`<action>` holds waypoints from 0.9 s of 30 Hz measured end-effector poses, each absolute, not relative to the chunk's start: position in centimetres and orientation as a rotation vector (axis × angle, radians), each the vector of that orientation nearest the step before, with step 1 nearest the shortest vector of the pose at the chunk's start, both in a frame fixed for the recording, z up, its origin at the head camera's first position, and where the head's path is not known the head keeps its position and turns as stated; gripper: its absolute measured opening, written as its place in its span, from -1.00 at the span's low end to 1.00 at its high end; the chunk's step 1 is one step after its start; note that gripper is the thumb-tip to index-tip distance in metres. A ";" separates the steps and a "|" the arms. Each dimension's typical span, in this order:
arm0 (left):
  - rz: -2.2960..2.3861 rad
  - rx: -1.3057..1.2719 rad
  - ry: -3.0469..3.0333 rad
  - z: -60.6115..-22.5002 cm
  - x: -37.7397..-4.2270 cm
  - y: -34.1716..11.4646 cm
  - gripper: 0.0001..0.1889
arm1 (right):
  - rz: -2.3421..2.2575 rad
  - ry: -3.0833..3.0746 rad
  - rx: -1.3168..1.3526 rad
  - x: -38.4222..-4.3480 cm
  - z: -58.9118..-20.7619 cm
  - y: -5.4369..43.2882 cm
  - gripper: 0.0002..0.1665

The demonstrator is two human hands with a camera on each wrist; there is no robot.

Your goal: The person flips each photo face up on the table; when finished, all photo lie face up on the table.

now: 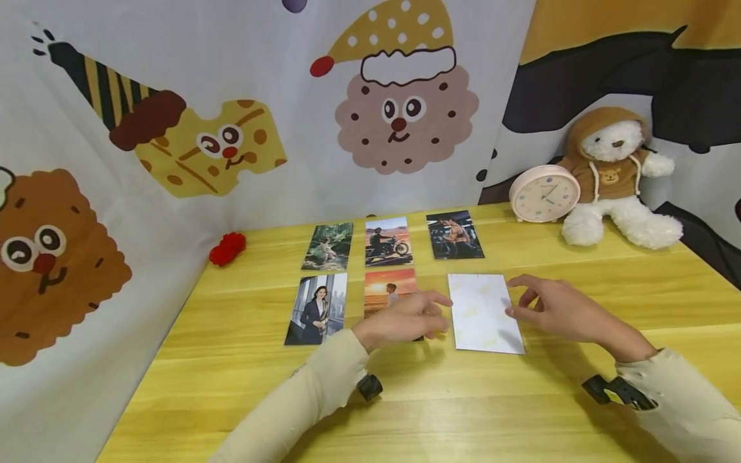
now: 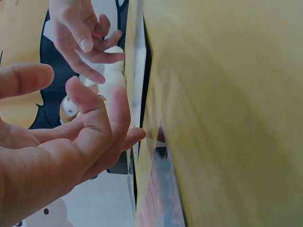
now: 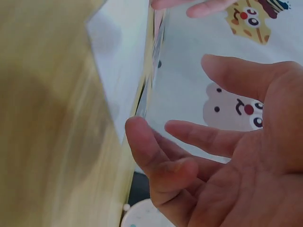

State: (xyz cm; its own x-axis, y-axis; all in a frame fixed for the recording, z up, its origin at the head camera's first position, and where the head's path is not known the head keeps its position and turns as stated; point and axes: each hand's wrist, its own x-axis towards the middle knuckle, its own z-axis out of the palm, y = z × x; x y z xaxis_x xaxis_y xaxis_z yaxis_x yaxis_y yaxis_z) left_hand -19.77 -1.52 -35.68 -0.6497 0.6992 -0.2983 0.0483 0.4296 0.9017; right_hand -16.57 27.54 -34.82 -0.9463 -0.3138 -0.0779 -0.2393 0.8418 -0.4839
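A white card (image 1: 486,315) with faint yellow marks lies on the table between the two hands. My left hand (image 1: 408,316) hovers over the sunset photo card (image 1: 386,286) and partly hides it. Its fingers are loosely bent near the white card's left edge and hold nothing. At that card's right edge, my right hand (image 1: 564,315) has its thumb and fingers apart, also holding nothing. The right wrist view shows a fingertip close to the white card (image 3: 120,61); whether it touches cannot be made out. Left of the sunset card lies a photo card of a suited person (image 1: 317,308).
Behind lie photo cards of a forest scene (image 1: 328,247), a motorcycle rider (image 1: 388,242) and a gym scene (image 1: 454,235). A pink alarm clock (image 1: 545,193) and a teddy bear (image 1: 616,177) stand back right. A red object (image 1: 228,249) sits at the back left, before a printed curtain (image 1: 307,128).
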 end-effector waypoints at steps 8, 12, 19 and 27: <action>1.219 0.646 1.962 -35.5 -19.4 -0.2 -0.47 | -0.778 2.805 -0.365 -15.4 -35.8 28.4 -0.21; 1.196 0.640 1.976 -35.6 -19.2 0.3 -0.45 | -0.815 2.791 -0.335 -15.3 -36.2 28.1 -0.16; 1.282 0.597 1.949 -35.9 -19.3 0.6 -0.48 | -0.792 2.834 -0.363 -15.1 -36.6 27.4 -0.13; 1.484 0.518 1.955 -36.2 -19.6 0.3 -0.54 | -0.574 2.896 -0.483 -15.2 -36.9 25.6 -0.15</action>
